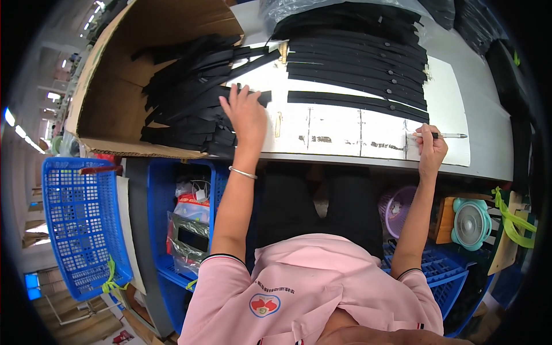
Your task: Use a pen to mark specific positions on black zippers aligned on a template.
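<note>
From the head view, the left hand [246, 112] lay flat and open, fingers spread, on a black strap [248, 95] at eleven o'clock, beside the strap pile [184, 98] in the cardboard box [103, 86]. The right hand [431, 146], at three o'clock, pinched a pen [445, 135] over the white board [345, 129]. More straps [356, 69] lay at twelve o'clock.

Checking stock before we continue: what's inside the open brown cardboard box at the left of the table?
The cardboard box holds a jumbled heap of flat black straps spilling out its open side, where the left hand rests on them. Bare cardboard shows left of the heap; anything beneath it is covered.
</note>
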A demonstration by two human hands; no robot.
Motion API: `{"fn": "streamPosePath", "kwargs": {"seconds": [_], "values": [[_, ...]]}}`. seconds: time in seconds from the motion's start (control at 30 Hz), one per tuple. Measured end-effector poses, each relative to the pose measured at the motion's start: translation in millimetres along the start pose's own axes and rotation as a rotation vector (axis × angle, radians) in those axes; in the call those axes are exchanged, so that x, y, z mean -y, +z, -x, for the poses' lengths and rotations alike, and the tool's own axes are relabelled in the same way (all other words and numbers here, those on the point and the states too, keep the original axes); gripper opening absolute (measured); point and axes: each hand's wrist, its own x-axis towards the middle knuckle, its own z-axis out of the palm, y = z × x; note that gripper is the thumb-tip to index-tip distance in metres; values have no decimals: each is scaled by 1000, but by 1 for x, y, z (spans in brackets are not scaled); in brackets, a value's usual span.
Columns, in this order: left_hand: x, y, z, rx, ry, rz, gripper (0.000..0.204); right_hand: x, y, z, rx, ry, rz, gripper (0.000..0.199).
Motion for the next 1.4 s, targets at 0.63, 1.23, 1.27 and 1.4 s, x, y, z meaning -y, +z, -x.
{"fn": "streamPosePath", "kwargs": {"seconds": [0.63,1.23,1.27,1.4], "values": [[-208,25,61,230,355,500,47,30,49,61,181,-627,703,39],[-89,-28,87,251,76,191,72,-5,-37,54,2,-559,942,39],[-88,-28,88,253,76,197,72,-4,-37,53,5,-553,937,37],[-84,-25,91,215,81,198,71,12,-28,51,3,-449,967,29]]}}
